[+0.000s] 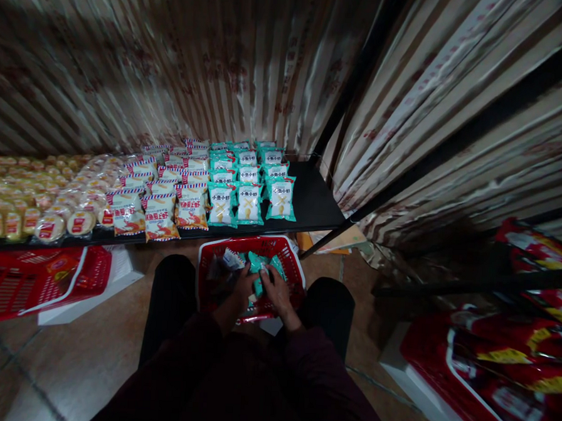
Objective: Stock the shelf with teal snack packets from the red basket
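Between my knees stands a red plastic basket (299, 275) with snack bags inside. My left hand (243, 287) and my right hand (277, 291) are over it, fingers closed on a teal snack bag (258, 288) between them. More teal bags lie behind my fingers, and a white-and-blue bag (232, 259) rests at the basket's left. Ahead, upright teal-and-white bags (281, 198) stand in rows at the right part of a black shelf (312, 196). The hands partly hide the basket's contents.
Left along the shelf are orange-and-white snack bags (161, 215) and round packaged cakes (81, 223). Another red basket (96, 270) is on the floor at left. Red packages (513, 367) fill a basket at right. Black metal posts (405, 173) slant across the right side, before striped curtains (199, 62).
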### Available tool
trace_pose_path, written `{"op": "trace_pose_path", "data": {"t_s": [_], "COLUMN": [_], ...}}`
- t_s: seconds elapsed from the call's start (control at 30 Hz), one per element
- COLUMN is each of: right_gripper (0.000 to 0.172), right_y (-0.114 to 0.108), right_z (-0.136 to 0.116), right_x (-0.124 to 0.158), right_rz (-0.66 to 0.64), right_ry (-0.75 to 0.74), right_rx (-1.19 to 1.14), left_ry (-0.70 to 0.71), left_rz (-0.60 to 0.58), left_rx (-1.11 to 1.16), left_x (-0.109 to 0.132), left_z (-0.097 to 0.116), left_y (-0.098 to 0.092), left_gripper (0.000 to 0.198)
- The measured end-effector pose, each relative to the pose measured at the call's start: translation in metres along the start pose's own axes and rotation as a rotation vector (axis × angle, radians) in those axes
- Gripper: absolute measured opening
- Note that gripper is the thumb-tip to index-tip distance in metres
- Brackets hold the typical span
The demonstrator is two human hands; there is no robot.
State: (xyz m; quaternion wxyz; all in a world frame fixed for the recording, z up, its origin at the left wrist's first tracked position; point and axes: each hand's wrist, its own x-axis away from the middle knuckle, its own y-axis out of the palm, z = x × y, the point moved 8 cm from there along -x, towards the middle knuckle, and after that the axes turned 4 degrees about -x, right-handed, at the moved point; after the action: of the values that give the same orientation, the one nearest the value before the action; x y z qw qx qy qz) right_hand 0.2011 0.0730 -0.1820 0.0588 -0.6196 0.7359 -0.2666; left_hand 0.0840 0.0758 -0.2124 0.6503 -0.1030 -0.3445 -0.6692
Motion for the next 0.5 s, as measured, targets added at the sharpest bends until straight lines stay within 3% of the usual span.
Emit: {"op": "trace_pose_path", "data": {"t_s": [0.13, 0.23, 0.4, 0.5], "right_gripper": [0.057, 0.061, 0.065, 0.061], "right_y": [0.004, 0.008, 0.000, -0.005], "right_z": [0.000, 0.000, 0.006, 0.014], "right_x": [0.002, 0.001, -0.002, -0.003], "right_rz": [-0.056, -0.097, -0.012, 0.051], "right_ry": [0.032, 0.025, 0.052, 0.167], "right_rx": [-0.171, -0.247, -0.253, -0.447], "left_ry": [-0.068, -0.041, 0.064, 0.050], "left_rz": [0.041, 0.046, 0.022, 0.092], "left_rx": [-0.056, -0.095, -0.086, -0.077], "left_x": [0.000, -0.003, -0.006, -0.008], "left_z": [-0.010, -0.008, 0.005, 0.008], "left_y": [-0.013, -0.015, -0.008, -0.015], "left_gripper": [0.055, 0.046, 0.038, 0.038]}}
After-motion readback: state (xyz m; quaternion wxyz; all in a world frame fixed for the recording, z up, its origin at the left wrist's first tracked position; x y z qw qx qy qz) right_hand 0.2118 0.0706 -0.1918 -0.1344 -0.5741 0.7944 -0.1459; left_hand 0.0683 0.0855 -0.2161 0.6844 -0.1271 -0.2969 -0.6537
